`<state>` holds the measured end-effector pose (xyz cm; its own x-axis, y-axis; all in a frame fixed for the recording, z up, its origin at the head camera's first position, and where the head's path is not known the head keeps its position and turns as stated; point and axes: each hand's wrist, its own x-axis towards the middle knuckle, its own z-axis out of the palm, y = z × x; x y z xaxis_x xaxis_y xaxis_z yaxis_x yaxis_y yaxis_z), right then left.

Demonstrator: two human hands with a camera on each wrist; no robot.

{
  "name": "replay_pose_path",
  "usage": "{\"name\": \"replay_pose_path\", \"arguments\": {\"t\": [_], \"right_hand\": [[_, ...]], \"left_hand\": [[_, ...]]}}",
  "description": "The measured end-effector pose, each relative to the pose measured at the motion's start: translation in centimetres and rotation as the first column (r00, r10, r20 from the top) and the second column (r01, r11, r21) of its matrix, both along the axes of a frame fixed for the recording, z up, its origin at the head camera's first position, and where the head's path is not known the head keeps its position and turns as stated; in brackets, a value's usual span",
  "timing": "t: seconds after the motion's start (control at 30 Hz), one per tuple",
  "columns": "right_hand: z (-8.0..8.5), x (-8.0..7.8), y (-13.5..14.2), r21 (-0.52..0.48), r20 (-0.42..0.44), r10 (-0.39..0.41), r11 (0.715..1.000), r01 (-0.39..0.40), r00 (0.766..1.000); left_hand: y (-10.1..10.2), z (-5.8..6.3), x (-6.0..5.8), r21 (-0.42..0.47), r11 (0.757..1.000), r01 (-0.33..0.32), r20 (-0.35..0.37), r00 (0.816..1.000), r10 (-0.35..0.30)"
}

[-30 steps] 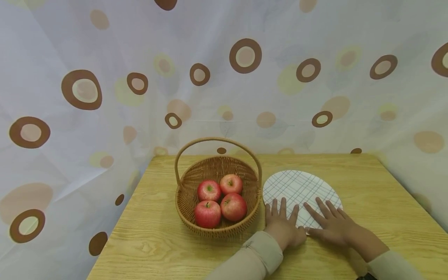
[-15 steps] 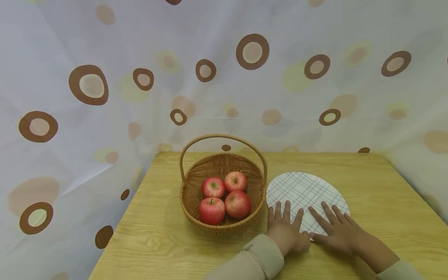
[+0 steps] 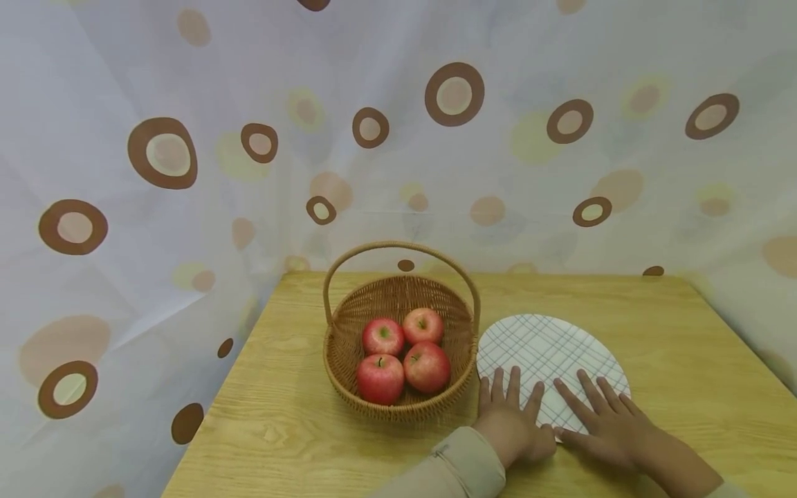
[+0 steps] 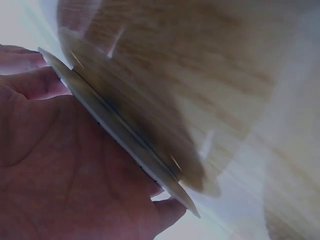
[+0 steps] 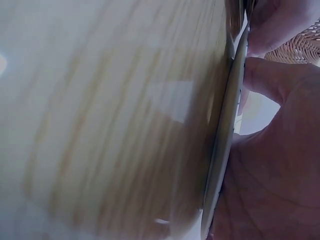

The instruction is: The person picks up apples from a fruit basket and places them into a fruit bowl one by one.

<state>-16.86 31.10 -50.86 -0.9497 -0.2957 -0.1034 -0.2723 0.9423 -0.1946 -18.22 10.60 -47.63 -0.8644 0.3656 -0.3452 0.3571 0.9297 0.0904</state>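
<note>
A round white plate (image 3: 529,346) with a dark grid pattern lies on the wooden table, close to the right side of a wicker basket (image 3: 349,387). Fingers spread, my left hand (image 3: 510,422) rests on the plate's near left part. My right hand (image 3: 613,429) lies on its near right part, also with spread fingers. Both thumbs come close together at the near rim. In the left wrist view the palm (image 4: 75,165) is against the plate's rim (image 4: 120,135). The right wrist view shows the other palm (image 5: 280,165) along the rim (image 5: 227,135).
Several red apples (image 3: 380,380) sit inside the basket, whose tall handle (image 3: 398,245) arches over it. Behind and beside the wooden table (image 3: 280,443) hangs a pale sheet (image 3: 398,152) with brown circles.
The plate has slid a little toward me over the table, with both hands on it. The basket and apples stay put; the head view has shifted slightly.
</note>
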Motion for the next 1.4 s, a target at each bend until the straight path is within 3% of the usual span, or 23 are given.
{"name": "replay_pose_path", "arguments": {"t": [0.57, 0.73, 0.87, 1.0, 1.13, 1.3, 1.4], "right_hand": [[1.2, 0.1, -0.2, -0.012, -0.022, 0.017, 1.0, -0.017, 1.0], [1.9, -0.2, -0.2, -0.019, -0.045, 0.033, 0.999, -0.034, 0.998], [2.3, -0.5, -0.1, -0.017, -0.053, 0.023, 1.0, -0.024, 0.998], [2.3, -1.0, -0.3, -0.003, -0.164, 0.019, 1.0, -0.02, 0.986], [2.3, -1.3, -0.6, 0.0, -0.29, 0.018, 1.0, -0.019, 0.957], [2.7, -1.5, -0.8, 0.009, -0.369, 0.007, 1.0, -0.003, 0.929], [3.0, -1.6, -0.8, 0.003, -0.405, -0.011, 1.0, 0.014, 0.914]], "left_hand": [[-0.3, -0.1, -0.1, 0.038, 0.999, -0.012, 0.014, 1.0, 0.011], [-0.2, -0.1, -0.3, 0.011, 1.0, 0.002, -0.008, 1.0, -0.002], [0.0, -0.1, -0.5, -0.005, 0.999, 0.045, -0.072, 0.996, -0.045], [0.1, -0.2, -0.7, -0.027, 0.996, 0.086, -0.152, 0.984, -0.089], [0.0, 0.0, -0.8, -0.049, 0.991, 0.124, -0.207, 0.97, -0.131], [-0.2, 0.4, -0.7, -0.043, 0.985, 0.167, -0.317, 0.933, -0.172], [-0.3, 0.7, -0.7, -0.013, 0.983, 0.184, -0.347, 0.921, -0.177]]}}
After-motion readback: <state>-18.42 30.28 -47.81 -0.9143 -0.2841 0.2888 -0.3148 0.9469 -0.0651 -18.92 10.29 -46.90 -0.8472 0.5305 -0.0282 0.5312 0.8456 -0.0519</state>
